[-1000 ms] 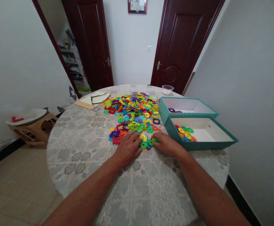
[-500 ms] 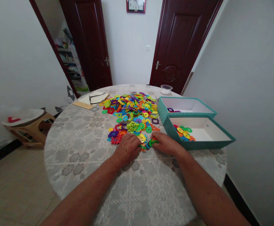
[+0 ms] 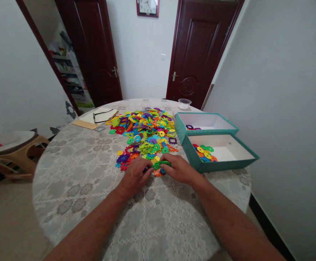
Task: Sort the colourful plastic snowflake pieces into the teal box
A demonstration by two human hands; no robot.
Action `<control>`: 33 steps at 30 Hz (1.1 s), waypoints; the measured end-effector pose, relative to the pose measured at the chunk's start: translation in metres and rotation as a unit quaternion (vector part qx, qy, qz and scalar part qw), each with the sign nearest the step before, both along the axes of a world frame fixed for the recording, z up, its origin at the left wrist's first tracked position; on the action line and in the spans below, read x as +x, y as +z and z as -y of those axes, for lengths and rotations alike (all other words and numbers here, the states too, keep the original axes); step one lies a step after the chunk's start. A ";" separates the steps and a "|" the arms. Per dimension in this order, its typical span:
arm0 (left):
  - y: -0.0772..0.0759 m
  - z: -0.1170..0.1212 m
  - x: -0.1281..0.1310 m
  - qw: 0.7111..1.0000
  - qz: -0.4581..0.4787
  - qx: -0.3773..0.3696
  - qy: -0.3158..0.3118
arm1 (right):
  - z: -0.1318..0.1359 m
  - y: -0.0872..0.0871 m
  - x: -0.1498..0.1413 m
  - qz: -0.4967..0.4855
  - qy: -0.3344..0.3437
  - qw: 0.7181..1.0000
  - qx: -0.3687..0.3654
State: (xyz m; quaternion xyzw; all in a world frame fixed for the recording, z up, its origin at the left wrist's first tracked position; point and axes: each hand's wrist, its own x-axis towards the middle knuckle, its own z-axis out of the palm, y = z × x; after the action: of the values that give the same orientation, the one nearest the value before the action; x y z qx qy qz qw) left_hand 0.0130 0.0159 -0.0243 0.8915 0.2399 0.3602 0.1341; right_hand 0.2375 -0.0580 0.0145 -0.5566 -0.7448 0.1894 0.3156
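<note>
My right hand [image 3: 178, 169] pinches green gear-shaped plastic pieces [image 3: 158, 165] between thumb and fingers, at the near edge of a colourful pile [image 3: 149, 125]. Close by on the left, my left hand [image 3: 137, 173] is closed, and a dark purple gear-shaped piece [image 3: 146, 169] shows between its thumb and fingers. Its fingertips come up against the green pieces; whether they grip those too is hard to tell. Beneath the hands lie orange pieces [image 3: 158, 174] and a yellow one. Red and purple pieces [image 3: 123, 159] lie beyond my left hand.
Right of the pile stand two teal boxes: the near one [image 3: 228, 166] holds several gear pieces, the far one [image 3: 209, 114] a few purple ones. Glasses [image 3: 103, 116] rest on papers at the left. A clear bowl [image 3: 185, 104] sits at the table's far edge.
My hands have come closer together. The green pieces in my right hand have moved left, towards my left fingertips. The whole view has shifted slightly.
</note>
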 end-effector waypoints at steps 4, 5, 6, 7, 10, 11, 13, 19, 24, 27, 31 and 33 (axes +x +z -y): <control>-0.002 -0.003 -0.002 1.000 0.014 -0.012 0.001 | 0.000 -0.002 -0.011 0.016 0.008 1.000 0.016; -0.002 -0.004 -0.003 1.000 0.015 -0.015 -0.002 | 0.000 -0.002 -0.013 0.025 0.005 0.999 0.025; -0.001 -0.005 -0.004 1.000 0.017 -0.016 -0.004 | 0.000 -0.002 -0.013 0.032 -0.002 0.999 0.037; 0.001 -0.006 -0.005 1.000 0.020 -0.011 -0.002 | 0.000 0.000 -0.013 0.037 -0.014 0.998 0.053; 0.006 -0.012 -0.012 0.998 0.031 0.025 0.042 | 0.000 0.010 -0.003 0.031 -0.083 0.986 0.142; 0.008 -0.015 -0.016 0.996 0.031 0.041 0.067 | 0.000 0.014 0.003 0.028 -0.120 0.976 0.182; 0.008 -0.024 -0.024 0.990 0.022 0.066 0.125 | 0.002 0.023 0.020 0.033 -0.205 0.945 0.254; -0.003 -0.043 -0.045 0.958 -0.060 0.033 0.279 | 0.010 0.033 0.078 0.146 -0.375 0.880 0.253; -0.006 -0.042 -0.046 0.942 -0.148 -0.026 0.299 | 0.015 0.022 0.098 0.222 -0.408 0.876 0.132; -0.002 -0.037 -0.044 0.943 -0.167 -0.036 0.285 | 0.015 0.016 0.101 0.236 -0.410 0.874 0.113; -0.001 -0.035 -0.044 0.955 -0.151 -0.020 0.254 | 0.010 0.017 0.098 0.225 -0.373 0.880 0.189; -0.003 -0.035 -0.044 0.961 -0.143 -0.013 0.235 | 0.008 0.021 0.088 0.210 -0.351 0.879 0.247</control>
State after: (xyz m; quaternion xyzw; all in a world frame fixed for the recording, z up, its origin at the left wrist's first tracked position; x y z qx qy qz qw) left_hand -0.0306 0.0511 -0.0270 0.8503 0.4640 0.2475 0.0220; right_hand 0.3256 -0.0660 0.0356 -0.7123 -0.5722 -0.2448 0.3245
